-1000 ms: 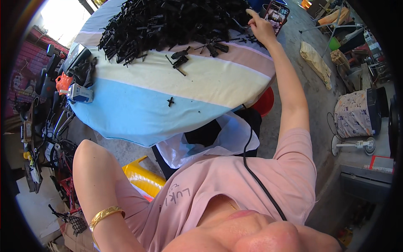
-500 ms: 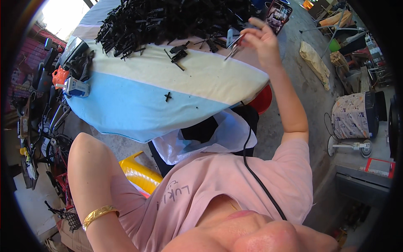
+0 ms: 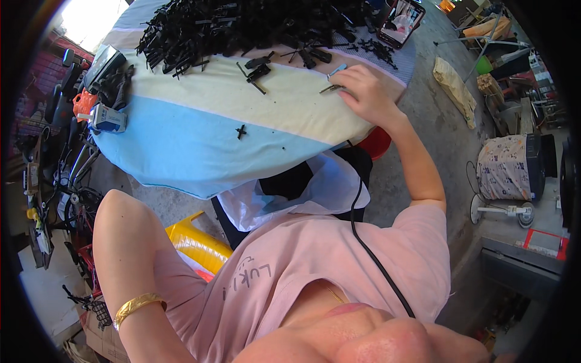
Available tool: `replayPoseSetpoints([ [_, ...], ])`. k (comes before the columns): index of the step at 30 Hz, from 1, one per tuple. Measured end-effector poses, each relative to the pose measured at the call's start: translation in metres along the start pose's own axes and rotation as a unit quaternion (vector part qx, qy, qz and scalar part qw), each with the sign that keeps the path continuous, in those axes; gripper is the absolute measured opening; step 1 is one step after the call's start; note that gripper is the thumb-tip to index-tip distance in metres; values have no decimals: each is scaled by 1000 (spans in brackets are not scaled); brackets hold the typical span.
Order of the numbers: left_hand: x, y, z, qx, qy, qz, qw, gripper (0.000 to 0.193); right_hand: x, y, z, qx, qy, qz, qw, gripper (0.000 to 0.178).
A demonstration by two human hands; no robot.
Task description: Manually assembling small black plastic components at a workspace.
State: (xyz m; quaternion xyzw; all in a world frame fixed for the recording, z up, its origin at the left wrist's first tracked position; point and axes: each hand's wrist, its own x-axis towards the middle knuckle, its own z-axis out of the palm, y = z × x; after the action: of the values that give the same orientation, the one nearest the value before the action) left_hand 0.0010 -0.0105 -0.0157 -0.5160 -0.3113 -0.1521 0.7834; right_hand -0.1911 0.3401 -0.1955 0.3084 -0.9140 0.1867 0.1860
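One blue-handled tool (image 3: 337,70) — right hand (image 3: 364,92), fingers curled closed around it, near right edge of table (image 3: 181,133) | black parts (image 3: 242,33) heaped at far side | left hand out of frame, grip unknown | advice: light grip, keep tip (image 3: 328,89) off cloth — steady each part first

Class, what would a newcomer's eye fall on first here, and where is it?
Probably the big tangled heap of black parts at the top of the picture, spread over the striped tablecloth. Next might come the phone with its lit screen, to the heap's right, and the right hand at the cloth's right side, a small tool showing beside it.
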Motion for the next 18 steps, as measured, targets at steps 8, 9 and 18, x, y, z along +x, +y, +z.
replayPoseSetpoints([
  [8, 3, -2, 2, 10, 11, 21, 1000, 62, 5, 10, 15, -84, -39, -6, 996, 14],
  [9, 6, -3, 1, 7, 15, 22, 1000, 62, 4, 10, 13, -105, -59, 17, 993, 12],
  [18, -6, -2, 13, 40, 8, 56, 998, 63, 33, -2, 13, 200, 150, 131, 959, 5],
])
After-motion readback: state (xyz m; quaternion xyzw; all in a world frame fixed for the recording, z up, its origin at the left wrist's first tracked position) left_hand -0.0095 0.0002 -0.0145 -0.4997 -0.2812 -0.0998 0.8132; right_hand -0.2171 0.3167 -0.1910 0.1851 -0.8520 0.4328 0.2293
